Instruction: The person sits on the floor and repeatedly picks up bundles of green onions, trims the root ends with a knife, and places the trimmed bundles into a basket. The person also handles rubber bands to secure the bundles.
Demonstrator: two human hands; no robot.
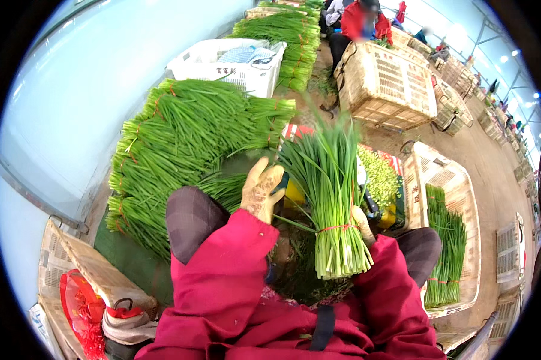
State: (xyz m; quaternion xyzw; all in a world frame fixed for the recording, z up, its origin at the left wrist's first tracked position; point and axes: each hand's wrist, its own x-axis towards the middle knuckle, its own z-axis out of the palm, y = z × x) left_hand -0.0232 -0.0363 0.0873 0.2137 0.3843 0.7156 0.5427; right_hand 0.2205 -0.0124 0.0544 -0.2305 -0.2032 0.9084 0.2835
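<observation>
A bundle of green garlic chives (338, 198), tied with a red band near its pale cut ends, stands tilted before me. My right hand (364, 226), in a tan glove, grips its right side; part of the fingers is hidden behind the stems. My left hand (262, 190), in a stained glove, is raised to the left of the bundle with its fingers apart and nothing in it. Behind the bundle, a knife with a black handle (370, 201) lies beside a heap of short light-green trimmings (380, 175).
Stacked tied chives (185, 130) lie at the left, below a white plastic crate (227, 67). A plastic crate (473, 270) with tied bundles stands at the right. A closed crate (389, 85) is ahead, with a person in red (351, 20) behind it. Red ties (88, 310) hang at lower left.
</observation>
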